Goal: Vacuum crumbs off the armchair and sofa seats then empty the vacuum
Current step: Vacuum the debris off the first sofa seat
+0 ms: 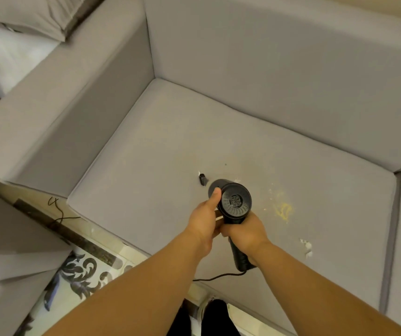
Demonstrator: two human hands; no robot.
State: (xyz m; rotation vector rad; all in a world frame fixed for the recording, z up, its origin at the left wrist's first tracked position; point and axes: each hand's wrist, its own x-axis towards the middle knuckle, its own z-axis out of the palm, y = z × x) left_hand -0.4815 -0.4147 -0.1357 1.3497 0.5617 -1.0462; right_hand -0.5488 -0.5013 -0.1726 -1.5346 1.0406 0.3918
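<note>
Right hand grips vacuum handle, left hand steadies its body; nozzle aimed left may miss crumbs at right.

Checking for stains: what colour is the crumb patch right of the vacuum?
Yellow crumb patch, on the grey seat cushion; head view.

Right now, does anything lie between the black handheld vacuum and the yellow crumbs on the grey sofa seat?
Nothing visible does. Only bare grey sofa seat cushion separates the black handheld vacuum from the yellow crumb patch to its right.
</note>
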